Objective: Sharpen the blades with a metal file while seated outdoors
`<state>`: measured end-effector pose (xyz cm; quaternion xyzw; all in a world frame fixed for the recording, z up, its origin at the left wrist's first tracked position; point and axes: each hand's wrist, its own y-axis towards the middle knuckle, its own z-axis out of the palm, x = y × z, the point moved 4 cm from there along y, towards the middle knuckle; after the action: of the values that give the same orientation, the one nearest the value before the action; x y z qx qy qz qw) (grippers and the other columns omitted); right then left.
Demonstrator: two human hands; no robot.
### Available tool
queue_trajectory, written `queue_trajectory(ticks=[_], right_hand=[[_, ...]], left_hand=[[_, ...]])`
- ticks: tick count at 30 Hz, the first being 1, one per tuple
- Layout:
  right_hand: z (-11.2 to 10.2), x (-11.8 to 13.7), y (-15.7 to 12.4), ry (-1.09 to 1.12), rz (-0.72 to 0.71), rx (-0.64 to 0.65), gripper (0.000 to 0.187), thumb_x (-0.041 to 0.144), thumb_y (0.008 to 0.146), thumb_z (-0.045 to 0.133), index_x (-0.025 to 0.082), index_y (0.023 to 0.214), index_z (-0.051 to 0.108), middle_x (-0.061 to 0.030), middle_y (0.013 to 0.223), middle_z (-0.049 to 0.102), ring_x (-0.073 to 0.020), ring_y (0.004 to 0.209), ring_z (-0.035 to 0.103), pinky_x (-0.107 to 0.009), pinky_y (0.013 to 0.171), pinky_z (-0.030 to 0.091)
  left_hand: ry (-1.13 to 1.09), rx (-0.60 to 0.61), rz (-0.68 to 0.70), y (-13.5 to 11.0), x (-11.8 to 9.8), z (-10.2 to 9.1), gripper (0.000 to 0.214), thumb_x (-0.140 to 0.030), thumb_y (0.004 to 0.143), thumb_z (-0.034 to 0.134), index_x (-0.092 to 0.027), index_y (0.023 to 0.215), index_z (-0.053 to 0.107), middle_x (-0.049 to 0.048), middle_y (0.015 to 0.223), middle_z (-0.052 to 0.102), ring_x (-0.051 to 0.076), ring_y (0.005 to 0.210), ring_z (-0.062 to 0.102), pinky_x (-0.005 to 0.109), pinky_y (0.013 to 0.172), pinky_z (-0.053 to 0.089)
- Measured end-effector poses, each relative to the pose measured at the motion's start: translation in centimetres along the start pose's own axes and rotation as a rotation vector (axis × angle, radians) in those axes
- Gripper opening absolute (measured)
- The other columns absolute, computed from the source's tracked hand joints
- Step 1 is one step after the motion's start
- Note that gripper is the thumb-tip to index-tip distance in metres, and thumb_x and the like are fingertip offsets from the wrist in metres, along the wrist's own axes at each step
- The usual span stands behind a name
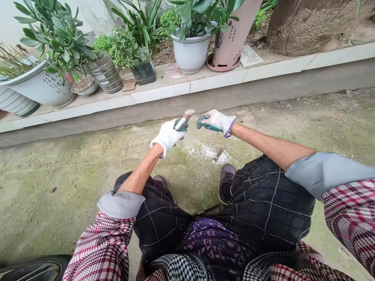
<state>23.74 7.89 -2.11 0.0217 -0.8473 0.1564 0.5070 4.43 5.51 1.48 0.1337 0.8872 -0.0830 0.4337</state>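
Note:
My left hand (170,135), in a white work glove with a dark green palm, is wrapped round a short cylindrical piece (184,119). Its side looks silvery and ridged like a thread, and its upper end is pale brown; its exact kind is not clear. Just to the right, my right hand (216,120), gloved alike, has its fingers curled together near that end, without touching it. Whatever those fingers hold, if anything, is hidden. Below the hands, white flakes or powder (208,151) lie scattered on the ground, with a small brown stick-like piece (218,154) among them.
A low tiled ledge (164,93) runs across the front, bearing a white pot (191,54), a tall pink planter (231,39) and several other plants. A tree trunk (293,31) stands at the right. Part of a dark wheel (35,269) shows at lower left.

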Motion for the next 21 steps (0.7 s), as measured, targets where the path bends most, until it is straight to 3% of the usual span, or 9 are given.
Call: queue_trajectory(ticks=[4,7,10,13,15,17,21], right_hand=[[-0.2,-0.1,-0.3,0.089,0.011,0.000,0.016,0.027,0.069,0.061,0.013,0.071,0.069,0.0039,0.046,0.044,-0.0057,0.041,0.031,-0.023,0.039,0.022],[-0.1,0.2,-0.7,0.025,-0.033,0.016,0.017,0.026,0.069,0.060,0.013,0.071,0.070,0.0031,0.048,0.046,-0.0060,0.042,0.034,-0.023,0.041,0.023],[0.8,1.1,-1.9,-0.047,-0.116,0.098,0.020,0.026,0.070,0.056,0.013,0.073,0.071,0.0009,0.054,0.053,-0.0070,0.046,0.040,-0.023,0.044,0.028],[2.0,2.6,-3.5,-0.098,-0.232,0.200,0.023,0.027,0.073,0.053,0.013,0.076,0.072,-0.0009,0.062,0.060,-0.0081,0.050,0.044,-0.023,0.048,0.032],[2.5,3.7,-4.4,-0.136,-0.307,0.235,0.025,0.027,0.075,0.051,0.013,0.078,0.072,-0.0008,0.064,0.061,-0.0085,0.052,0.045,-0.023,0.051,0.033],[2.4,4.7,-4.8,-0.185,-0.352,0.212,0.026,0.028,0.077,0.051,0.013,0.080,0.072,-0.0003,0.065,0.061,-0.0087,0.054,0.046,-0.023,0.053,0.033],[0.7,5.6,-3.7,-0.303,-0.307,0.059,0.027,0.029,0.080,0.051,0.013,0.085,0.072,0.0013,0.061,0.058,-0.0086,0.054,0.045,-0.023,0.053,0.031]], left_hand=[[-0.346,-0.149,-0.108,0.4,0.5,-2.5,0.031,-0.021,0.071,0.065,-0.014,0.102,0.066,0.0005,0.062,0.060,0.007,0.043,0.045,0.018,0.037,0.036],[-0.419,-0.247,-0.160,1.4,2.1,-4.1,0.035,-0.020,0.071,0.064,-0.015,0.105,0.064,-0.0002,0.062,0.060,0.006,0.040,0.041,0.018,0.036,0.036],[-0.275,-0.285,-0.196,2.6,4.3,-5.7,0.034,-0.018,0.070,0.065,-0.015,0.104,0.064,0.0017,0.065,0.061,0.009,0.043,0.047,0.019,0.038,0.038],[0.195,-0.229,-0.236,3.4,5.9,-6.7,0.029,-0.015,0.074,0.063,-0.015,0.102,0.064,0.0048,0.068,0.063,0.013,0.052,0.054,0.022,0.046,0.043],[0.624,-0.046,-0.248,3.5,6.3,-5.8,0.025,-0.015,0.080,0.059,-0.014,0.104,0.065,0.0067,0.069,0.063,0.016,0.060,0.058,0.026,0.056,0.047],[0.893,0.181,-0.224,3.0,6.3,-3.4,0.020,-0.014,0.083,0.056,-0.014,0.100,0.067,0.0081,0.069,0.064,0.018,0.066,0.059,0.031,0.066,0.050],[0.942,0.470,-0.093,0.9,4.9,3.6,0.013,-0.013,0.079,0.061,-0.018,0.087,0.070,0.0076,0.069,0.067,0.021,0.070,0.061,0.035,0.074,0.050]])
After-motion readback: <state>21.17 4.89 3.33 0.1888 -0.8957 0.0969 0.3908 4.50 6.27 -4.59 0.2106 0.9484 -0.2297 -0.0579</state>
